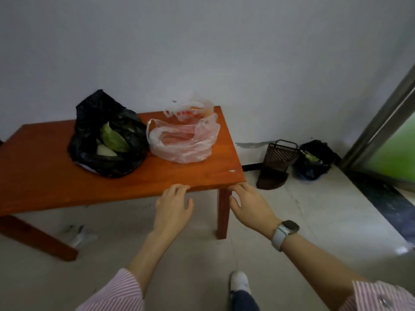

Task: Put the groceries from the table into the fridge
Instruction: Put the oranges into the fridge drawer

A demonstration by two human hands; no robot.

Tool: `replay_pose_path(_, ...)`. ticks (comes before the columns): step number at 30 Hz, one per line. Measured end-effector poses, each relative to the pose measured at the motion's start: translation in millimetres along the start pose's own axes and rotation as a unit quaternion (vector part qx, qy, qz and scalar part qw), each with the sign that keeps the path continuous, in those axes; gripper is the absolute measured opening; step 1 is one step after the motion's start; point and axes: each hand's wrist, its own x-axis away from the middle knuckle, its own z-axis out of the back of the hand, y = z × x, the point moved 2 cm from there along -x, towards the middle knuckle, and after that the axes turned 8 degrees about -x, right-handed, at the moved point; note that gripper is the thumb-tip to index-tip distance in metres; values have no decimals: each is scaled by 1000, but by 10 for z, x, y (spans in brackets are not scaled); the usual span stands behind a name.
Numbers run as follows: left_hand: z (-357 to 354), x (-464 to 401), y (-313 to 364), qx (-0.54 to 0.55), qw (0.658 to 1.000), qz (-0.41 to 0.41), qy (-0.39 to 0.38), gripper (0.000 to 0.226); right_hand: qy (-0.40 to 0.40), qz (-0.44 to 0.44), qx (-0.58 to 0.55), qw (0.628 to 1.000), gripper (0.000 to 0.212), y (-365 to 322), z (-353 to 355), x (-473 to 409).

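A low orange-brown wooden table (190, 173) carries three bags. A black plastic bag (89, 153) lies open on the left, with a green leafy vegetable (113, 138) and something white showing inside. Beside it is a pink translucent bag (182, 142), and behind that a clear bag with red print (188, 111) holding something orange. My left hand (174, 204) hovers at the table's near edge, fingers relaxed and holding nothing. At the table's near right corner my right hand (249, 204), with a watch on its wrist, is likewise spread and empty. No fridge is in view.
A dark slatted basket and a dustpan (279, 158) stand on the floor right of the table. A black-lined bin (314, 160) with scraps sits by a metal door frame (379, 122). White litter (78, 235) lies under the table. My white shoe (239, 281) is on the tiled floor.
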Motion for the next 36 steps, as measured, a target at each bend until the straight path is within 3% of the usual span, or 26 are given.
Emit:
replay_pose_path(7,-207,-1684,-122,-16,1000,12,-4,38,-15,31,-22,999,32,431,10,-1810)
replay_pose_path(18,-201,-3782,-689,18,998,8,54,35,75,169,-47,982,38,280,113,-4191)
replay_pose_path(21,-240,-4301,-820,17,998,-21,56,39,62,250,26,966,37,194,-24,-4649)
replay_pose_path(23,-323,-4689,-918,34,997,-36,52,43,-9,299,120,947,41,242,-265,-4931)
replay_pose_path(25,-464,-5052,-1032,25,997,-67,43,41,-71,281,195,937,45,357,-485,-5195)
replay_pose_path(30,-891,-5855,-1239,6,988,-157,7,40,-136,100,267,949,52,780,-804,-5768)
replay_pose_path(33,-1257,-6201,-1307,-10,976,-206,-75,40,-142,51,279,948,54,1047,-955,-5959)
replay_pose_path(36,-1682,-6394,-1418,-45,953,-249,-165,60,-142,44,276,950,53,1281,-1036,-6099)
